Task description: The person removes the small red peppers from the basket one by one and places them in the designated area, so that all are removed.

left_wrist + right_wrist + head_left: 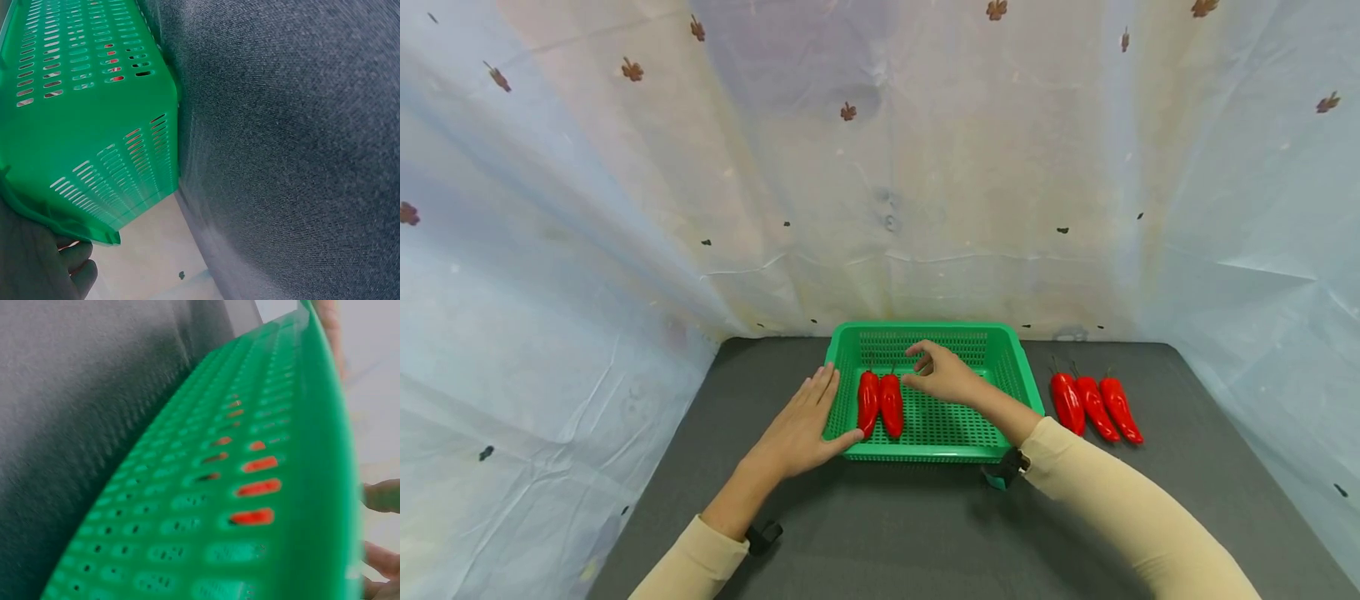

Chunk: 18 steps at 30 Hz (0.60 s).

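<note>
A green plastic basket [925, 453] holds two red chili peppers, one [867, 406] toward its left wall and another [892, 407] right beside it. My left hand [801, 429] rests on the basket's left rim, fingers straight and thumb spread over the near left corner. Over the basket's inside, just right of the second pepper, my right hand [951, 379] hovers with bent fingers and thumb apart, nothing between them. Through the slots of the basket wall [319, 487] in the right wrist view, red patches of pepper show; only some fingertips [382, 559] appear past the rim.
Three more red chili peppers lie side by side on the dark table [887, 533] to the basket's right: one nearest the basket [1067, 404], a middle one [1096, 408] and an outer one [1121, 410]. A pale patterned sheet [925, 167] hangs behind and around the table.
</note>
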Tool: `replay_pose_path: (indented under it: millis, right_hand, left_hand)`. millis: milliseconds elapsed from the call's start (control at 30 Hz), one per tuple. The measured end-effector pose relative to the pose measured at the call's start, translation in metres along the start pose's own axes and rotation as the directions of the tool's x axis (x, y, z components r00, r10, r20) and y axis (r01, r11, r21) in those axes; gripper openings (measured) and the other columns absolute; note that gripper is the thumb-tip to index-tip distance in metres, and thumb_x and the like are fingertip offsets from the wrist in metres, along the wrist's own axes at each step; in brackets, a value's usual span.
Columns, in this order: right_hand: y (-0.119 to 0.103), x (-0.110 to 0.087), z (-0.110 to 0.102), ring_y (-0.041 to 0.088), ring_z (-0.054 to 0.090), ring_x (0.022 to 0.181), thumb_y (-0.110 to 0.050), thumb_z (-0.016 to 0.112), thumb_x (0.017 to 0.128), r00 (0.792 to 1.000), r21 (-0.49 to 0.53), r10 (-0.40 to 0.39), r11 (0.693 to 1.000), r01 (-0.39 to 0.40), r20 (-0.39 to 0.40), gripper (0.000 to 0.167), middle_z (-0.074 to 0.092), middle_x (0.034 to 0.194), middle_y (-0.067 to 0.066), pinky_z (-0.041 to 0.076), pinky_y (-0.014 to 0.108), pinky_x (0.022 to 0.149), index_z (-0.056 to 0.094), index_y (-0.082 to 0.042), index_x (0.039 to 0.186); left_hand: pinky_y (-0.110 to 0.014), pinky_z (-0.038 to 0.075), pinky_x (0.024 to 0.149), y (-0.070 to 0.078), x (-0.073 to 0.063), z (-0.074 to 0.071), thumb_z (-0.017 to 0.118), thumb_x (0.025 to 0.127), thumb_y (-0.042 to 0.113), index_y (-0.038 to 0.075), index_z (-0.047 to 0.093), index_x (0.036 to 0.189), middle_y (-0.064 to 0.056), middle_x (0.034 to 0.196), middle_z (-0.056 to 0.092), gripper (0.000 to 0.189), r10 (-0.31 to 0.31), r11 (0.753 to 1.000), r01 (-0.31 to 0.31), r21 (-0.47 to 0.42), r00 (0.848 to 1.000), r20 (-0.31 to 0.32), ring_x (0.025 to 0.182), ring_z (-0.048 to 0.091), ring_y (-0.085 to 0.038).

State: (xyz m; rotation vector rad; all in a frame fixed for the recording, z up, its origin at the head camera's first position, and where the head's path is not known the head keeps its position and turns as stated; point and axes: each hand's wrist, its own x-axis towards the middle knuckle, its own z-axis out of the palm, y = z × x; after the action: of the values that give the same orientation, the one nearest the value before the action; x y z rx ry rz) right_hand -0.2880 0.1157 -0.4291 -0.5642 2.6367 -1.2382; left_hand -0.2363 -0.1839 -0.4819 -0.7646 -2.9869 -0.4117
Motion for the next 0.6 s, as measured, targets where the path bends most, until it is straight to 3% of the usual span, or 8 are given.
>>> replay_pose_path:
  millis: [600]
  right_hand:
    - [-0.003, 0.023, -0.023, 0.041, 0.064, 0.127, -0.025, 0.073, 0.105, 0.994, -0.044, -0.035, 0.998, 0.040, 0.099, 0.053, 0.063, 0.138, 0.026, 0.058, 0.052, 0.101, 0.054, -0.004, 0.150]
  left_hand:
    - [-0.054, 0.014, 0.134, 0.001, -0.001, -0.002, 0.049, 0.101, 0.078, 0.001, 0.010, 0.171, -0.014, 0.180, 0.004, 0.110, 0.007, 1.000, -0.007, -0.001, 1.000, 0.001, 0.167, 0.006, -0.032]
